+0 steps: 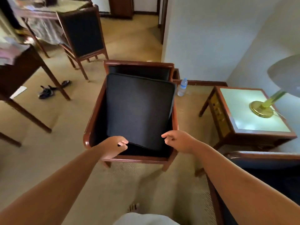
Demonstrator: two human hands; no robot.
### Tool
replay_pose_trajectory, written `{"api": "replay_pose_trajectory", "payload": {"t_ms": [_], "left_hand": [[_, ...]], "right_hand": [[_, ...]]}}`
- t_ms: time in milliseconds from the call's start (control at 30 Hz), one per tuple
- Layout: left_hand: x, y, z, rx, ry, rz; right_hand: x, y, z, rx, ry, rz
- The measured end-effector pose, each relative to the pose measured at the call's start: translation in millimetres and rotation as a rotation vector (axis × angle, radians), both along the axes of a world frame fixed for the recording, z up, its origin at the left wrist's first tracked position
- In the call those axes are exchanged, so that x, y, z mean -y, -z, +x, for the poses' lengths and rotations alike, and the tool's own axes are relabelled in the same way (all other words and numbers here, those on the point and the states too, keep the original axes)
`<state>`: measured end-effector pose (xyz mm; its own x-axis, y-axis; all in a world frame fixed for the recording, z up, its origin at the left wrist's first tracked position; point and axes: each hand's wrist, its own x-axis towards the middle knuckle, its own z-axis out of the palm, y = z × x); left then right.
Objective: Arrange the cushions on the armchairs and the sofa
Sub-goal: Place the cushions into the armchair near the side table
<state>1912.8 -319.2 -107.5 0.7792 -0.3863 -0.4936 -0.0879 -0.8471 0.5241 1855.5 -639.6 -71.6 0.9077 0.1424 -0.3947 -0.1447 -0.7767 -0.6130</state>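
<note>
A dark square cushion (139, 109) lies tilted inside a wooden armchair (92, 120) in the middle of the head view, its near edge raised off the seat. My left hand (113, 146) pinches the cushion's near left corner between thumb and fingers. My right hand (177, 141) hovers at the near right corner with curled fingers and holds nothing; whether it touches the cushion is unclear. Another dark upholstered seat (263, 161) with a wooden frame shows at the right edge.
A side table (253, 125) with a brass lamp (263, 108) stands right of the armchair. A water bottle (182, 87) stands on the carpet by the wall. Another armchair (82, 33), wooden tables (24, 65) and dark shoes (52, 90) are on the left.
</note>
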Motion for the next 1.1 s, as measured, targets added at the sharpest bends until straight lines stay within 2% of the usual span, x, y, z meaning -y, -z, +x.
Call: {"api": "replay_pose_trajectory", "payload": {"t_ms": [200, 433, 600, 667, 800, 867, 967, 1100], "left_hand": [[-67.3, 10.9, 26.0, -0.042, -0.096, 0.004], [-48.4, 25.0, 73.3, -0.055, -0.081, -0.04], [-13.2, 37.2, 148.4, -0.076, -0.081, -0.04], [-1.5, 37.6, 174.9, -0.082, -0.121, -0.045], [29.9, 37.3, 239.4, -0.087, -0.179, -0.026], [41.5, 35.1, 259.8, -0.075, -0.207, -0.037], [57.3, 32.6, 277.3, -0.085, -0.254, -0.053], [57.7, 37.8, 281.6, -0.152, -0.257, -0.006]], "right_hand": [[-64.8, 25.7, 40.0, -0.054, -0.069, 0.018], [-47.4, 46.3, 101.1, -0.12, -0.028, 0.018], [-11.5, 57.9, 177.4, -0.036, 0.093, 0.088], [-0.2, 61.5, 212.2, 0.071, 0.144, 0.105], [30.0, 51.6, 302.9, 0.341, 0.241, 0.015], [41.6, 44.1, 339.3, 0.373, 0.211, -0.099], [58.8, 38.5, 393.1, 0.253, 0.128, -0.301], [74.9, 49.9, 444.7, -0.098, -0.023, -0.412]]}}
